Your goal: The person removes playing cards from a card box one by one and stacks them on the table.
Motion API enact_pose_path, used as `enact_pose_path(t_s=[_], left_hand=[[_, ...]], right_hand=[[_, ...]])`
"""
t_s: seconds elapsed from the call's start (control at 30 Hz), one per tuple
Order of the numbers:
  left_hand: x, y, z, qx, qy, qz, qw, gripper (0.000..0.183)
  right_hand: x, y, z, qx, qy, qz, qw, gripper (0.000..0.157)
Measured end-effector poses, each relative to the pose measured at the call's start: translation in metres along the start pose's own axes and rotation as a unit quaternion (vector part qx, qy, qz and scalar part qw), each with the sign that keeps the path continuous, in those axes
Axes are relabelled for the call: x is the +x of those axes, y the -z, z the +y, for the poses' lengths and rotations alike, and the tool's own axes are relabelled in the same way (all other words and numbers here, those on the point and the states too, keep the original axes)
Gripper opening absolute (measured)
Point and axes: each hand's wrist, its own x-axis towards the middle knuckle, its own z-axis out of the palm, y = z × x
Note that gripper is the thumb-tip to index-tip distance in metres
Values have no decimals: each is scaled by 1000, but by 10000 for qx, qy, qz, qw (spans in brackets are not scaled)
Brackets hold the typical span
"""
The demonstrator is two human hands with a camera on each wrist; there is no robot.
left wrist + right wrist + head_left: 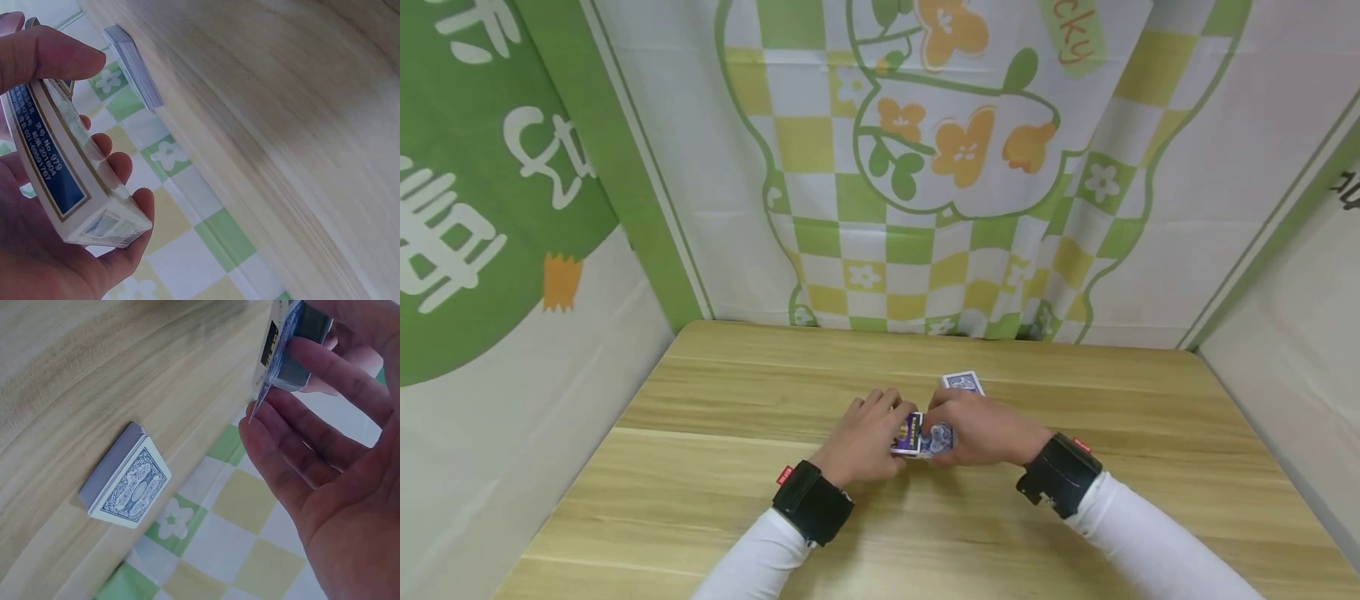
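A small playing-card box [907, 433], white with purple and yellow print, is held in my left hand [865, 437]. The left wrist view shows fingers curled around the box [50, 156] and the thumb at its upper end. Next to it, my right hand [981, 427] pinches a thin blue-patterned piece [938, 438] at the box's right end. Whether this piece is a flap or a loose card is hard to tell. Just beyond the right hand a stack of blue-backed playing cards [132, 487] lies on the table, partly hidden by that hand in the head view.
The wooden table [700, 492] spreads out around both hands. A green, yellow and white checked curtain [910, 275] hangs behind its far edge, and printed cloth walls [490, 350] stand on either side.
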Motion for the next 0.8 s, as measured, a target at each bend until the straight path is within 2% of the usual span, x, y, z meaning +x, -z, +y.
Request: enact_pose_path(t_s=[0.2,0.4,0.53,0.63,0.73,0.8], left_hand=[[-2,1,-1,-49,-3,8,10000,71],[-4,1,-8,-110,108,89,9998,72],[-6,-1,-12,-80,141,65,9998,71],[-6,-2,-13,-74,168,36,9998,71],[-6,-2,-12,-46,173,24,9998,71],[-6,-3,-12,-41,169,20,9998,71]], right_hand=[[-5,3,3,16,-113,-200,9997,35],[-20,11,14,-109,-184,-357,9991,42],[-29,18,25,-84,-502,-556,9972,48],[-30,22,33,-120,-1010,-548,9933,51],[-25,21,41,-225,-1660,-239,9856,51],[-19,17,46,-301,-2135,13,9765,50]])
